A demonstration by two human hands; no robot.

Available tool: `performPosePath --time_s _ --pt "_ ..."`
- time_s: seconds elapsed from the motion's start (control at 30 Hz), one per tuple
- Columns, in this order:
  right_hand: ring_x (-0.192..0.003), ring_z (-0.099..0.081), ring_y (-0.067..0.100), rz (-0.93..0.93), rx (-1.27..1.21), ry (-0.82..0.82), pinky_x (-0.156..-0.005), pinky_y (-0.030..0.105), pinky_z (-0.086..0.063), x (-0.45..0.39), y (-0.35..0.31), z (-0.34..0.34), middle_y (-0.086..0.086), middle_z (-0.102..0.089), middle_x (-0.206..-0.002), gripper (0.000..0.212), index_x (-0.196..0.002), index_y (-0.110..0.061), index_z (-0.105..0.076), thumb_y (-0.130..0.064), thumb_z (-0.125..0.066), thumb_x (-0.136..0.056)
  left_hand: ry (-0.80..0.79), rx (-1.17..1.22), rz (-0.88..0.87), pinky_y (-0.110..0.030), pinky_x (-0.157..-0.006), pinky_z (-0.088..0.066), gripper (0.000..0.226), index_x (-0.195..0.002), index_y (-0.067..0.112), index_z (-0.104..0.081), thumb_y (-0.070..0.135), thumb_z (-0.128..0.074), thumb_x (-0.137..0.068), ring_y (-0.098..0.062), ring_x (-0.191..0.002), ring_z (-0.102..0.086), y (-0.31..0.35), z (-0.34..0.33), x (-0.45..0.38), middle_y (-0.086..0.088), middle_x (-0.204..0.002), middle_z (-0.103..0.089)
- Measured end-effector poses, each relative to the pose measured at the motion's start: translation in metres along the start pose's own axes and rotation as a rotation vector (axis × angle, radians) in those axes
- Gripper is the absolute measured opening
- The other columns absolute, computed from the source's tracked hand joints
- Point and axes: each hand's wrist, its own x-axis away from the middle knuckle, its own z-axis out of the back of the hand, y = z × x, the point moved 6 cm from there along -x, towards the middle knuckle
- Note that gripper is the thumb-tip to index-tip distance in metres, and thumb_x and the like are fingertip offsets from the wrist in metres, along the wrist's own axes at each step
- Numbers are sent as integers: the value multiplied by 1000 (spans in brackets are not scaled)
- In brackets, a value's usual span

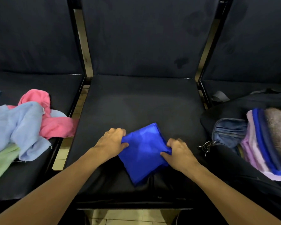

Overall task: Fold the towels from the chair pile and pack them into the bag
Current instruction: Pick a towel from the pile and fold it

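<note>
On the middle chair seat, both hands, left and right, pinch the folded blue towel, fingertips hidden beneath; bag cut off at right

I can read no text, brand, number or sign from here. A small white tag is sewn on the light blue towel, but anything printed on it is too small to make out.
</note>
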Motion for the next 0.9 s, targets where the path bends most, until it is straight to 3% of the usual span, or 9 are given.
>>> performPosePath --time_s 0.1,0.23,0.37,0.43,0.5,0.57,0.63,0.77,0.9 --pt "-78 -53 11 -37 -157 -62 -60 19 -39 -2 -4 1 -3 -54 -90 16 -83 -17 -53 -17 -68 -88 69 341 66 -27 -58 -42 24 -90 22 -44 17 -67 -86 -19 -77 -55 -5 5 -4 -3 -90 -54" --pt "-70 -49 8 -56 -418 -79 -55 20 -36 -3 -9 3 -3 -54 -87 19 -90 -23 -47 -14 -62 -87 193 827 173 -35 -70 -51 37 -118 26 -37 16 -62 -92 -15 -78 -57 -9 7 -2 -6 -98 -58" --pt "-57 -48 11 -112 -828 -62 -45 20 -40 -1 -8 7 8 -57 -92 31 -111 -24 -39 -2 -52 -93 -114 1131 261 -36 -66 -54 44 -125 47 -31 22 -56 -98 -15 -97 -62 5 -14 11 6 -110 -62" --pt "-52 -48 13 -95 -941 -130 -42 23 -37 0 -10 11 8 -59 -94 38 -111 -29 -47 5 -46 -94 -266 1213 236 -41 -67 -57 41 -123 41 -46 12 -58 -96 -20 -97 -63 12 -23 19 4 -112 -62" --pt "-64 -59 18 -72 -965 -197 -49 26 -45 0 -9 13 6 -63 -112 49 -113 -35 -60 6 -46 -92 -315 1288 221 -38 -65 -55 42 -121 29 -59 0 -62 -91 -22 -81 -61 14 -30 25 -5 -100 -61" --pt "-77 -62 24 -58 -951 -186 -66 33 -49 3 -4 17 8 -64 -121 51 -116 -36 -66 3 -49 -88 -254 1377 197 -34 -65 -54 45 -121 21 -63 -5 -66 -86 -19 -75 -60 16 -32 31 -7 -93 -60" --pt "-80 -57 26 -38 -975 -159 -73 40 -44 11 -2 26 17 -66 -118 46 -113 -34 -69 -3 -54 -82 -89 1381 109 -34 -74 -56 50 -125 22 -62 -4 -70 -83 -17 -90 -68 20 -26 36 -2 -107 -67" --pt "-67 -58 14 44 -1014 -67 -58 21 -46 31 4 59 11 -69 -93 41 -115 -27 -70 0 -56 -87 132 1390 -84 -44 -97 -52 62 -128 30 -59 -5 -74 -79 -18 -115 -63 41 -9 51 1 -130 -62" --pt "-72 -65 15 99 -1089 64 -60 19 -51 50 26 99 9 -72 -91 44 -115 -23 -72 6 -53 -87 179 1332 -202 -29 -90 -54 67 -134 34 -53 -10 -66 -85 -3 -115 -60 83 8 65 14 -133 -57"
